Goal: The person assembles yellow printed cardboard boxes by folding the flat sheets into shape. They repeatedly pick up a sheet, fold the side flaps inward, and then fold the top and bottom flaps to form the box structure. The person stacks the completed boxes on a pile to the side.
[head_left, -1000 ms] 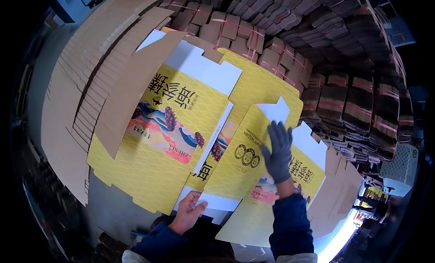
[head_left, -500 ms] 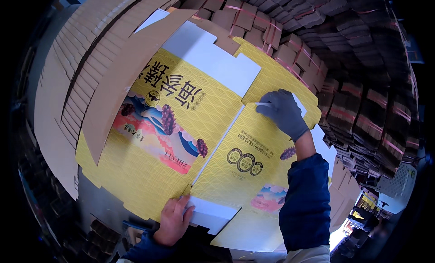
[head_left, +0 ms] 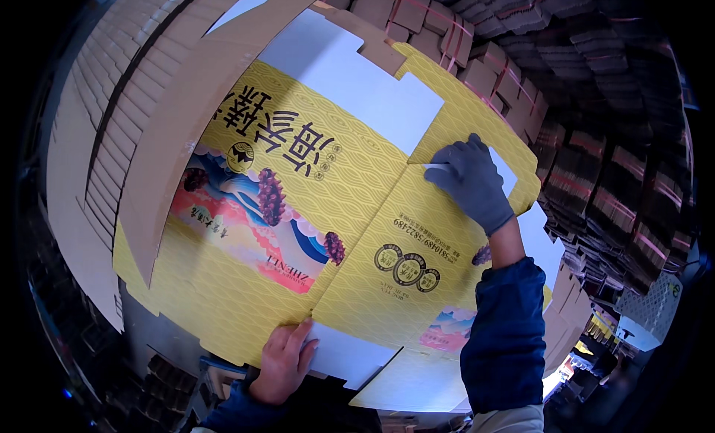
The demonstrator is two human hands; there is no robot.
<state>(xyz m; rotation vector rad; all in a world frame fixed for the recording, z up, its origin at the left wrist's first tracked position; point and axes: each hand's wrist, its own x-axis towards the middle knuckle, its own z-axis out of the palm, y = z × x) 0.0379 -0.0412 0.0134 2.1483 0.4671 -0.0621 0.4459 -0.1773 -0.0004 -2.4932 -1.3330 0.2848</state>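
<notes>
Gripping yellow carton (head_left: pixel 391 232), right hand (head_left: pixel 469 181) curled, left hand (head_left: pixel 283 362) half-closed, brown flap (head_left: pixel 197 112) overlapping, bundles (head_left: pixel 484 75) beyond.

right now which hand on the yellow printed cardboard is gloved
The right hand, higher in the picture, wearing a dark grey glove; the left hand, lower down, is bare.

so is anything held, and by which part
The right hand grips the yellow cardboard by its far white flap; the left hand touches its near edge, hold unclear.
</notes>
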